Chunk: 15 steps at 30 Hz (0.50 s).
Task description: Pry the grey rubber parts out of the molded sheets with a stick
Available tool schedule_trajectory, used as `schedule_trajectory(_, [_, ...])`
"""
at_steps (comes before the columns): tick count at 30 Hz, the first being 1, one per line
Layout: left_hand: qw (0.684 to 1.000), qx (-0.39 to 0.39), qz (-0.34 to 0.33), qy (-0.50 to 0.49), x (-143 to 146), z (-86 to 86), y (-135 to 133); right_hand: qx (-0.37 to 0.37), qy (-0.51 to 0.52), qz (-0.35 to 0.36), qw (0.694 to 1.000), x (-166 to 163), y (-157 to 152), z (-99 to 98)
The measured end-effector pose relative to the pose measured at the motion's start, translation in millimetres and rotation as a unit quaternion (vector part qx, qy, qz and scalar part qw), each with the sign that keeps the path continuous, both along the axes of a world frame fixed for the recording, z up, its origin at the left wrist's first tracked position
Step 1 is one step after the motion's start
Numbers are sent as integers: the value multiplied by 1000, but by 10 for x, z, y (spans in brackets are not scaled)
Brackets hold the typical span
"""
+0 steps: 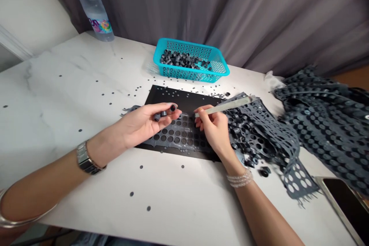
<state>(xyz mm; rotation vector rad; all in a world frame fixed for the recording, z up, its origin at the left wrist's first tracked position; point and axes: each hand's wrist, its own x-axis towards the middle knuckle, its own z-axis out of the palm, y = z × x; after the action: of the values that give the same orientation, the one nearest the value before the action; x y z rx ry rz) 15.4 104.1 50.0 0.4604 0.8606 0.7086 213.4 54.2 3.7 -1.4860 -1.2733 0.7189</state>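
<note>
My left hand (pixel 144 121) is closed around several small black rubber caps (pixel 163 113), one pinched between thumb and fingertip. My right hand (pixel 216 128) grips a long pale flat stick-like tool (pixel 235 103) that slants up to the right; its working end is hard to make out by my fingers. Below both hands lies a dark grey rubber sheet (pixel 173 134) with rows of round holes, resting on a black board (pixel 184 102). To the right of my right hand, loose caps (pixel 242 130) are heaped against a crumpled perforated sheet (pixel 269 123).
A turquoise basket (pixel 191 75) holding black caps stands at the back. Behind it hangs a grey curtain (pixel 178 4). A water bottle (pixel 96 11) stands back left. Studded rubber sheets (pixel 325 123) are piled right, with a phone (pixel 343 203) nearby. Small dark discs (pixel 132 193) dot the table.
</note>
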Motion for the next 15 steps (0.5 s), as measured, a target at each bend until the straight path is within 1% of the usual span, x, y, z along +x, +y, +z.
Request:
schedule_trajectory(5, [1000,-8,9,-5,-1,-37,-65,0,-7,0,1000,-1,2,-3])
schedule_trajectory(8, [1000,-8,29,8,37,23,18,-1,-16,-4,1000,-6,-1,-9])
schedule_trajectory(9, [999,5,37,16,76,71,101,-2,-19,-4,1000,-7,-1,-15])
schedule_trajectory(11, [997,56,52,28,203,215,356,-6,-23,1,1000,-9,1,-28])
schedule_trajectory(15, [984,160,73,30,567,561,1026,-8,-19,8,1000,-3,9,-48])
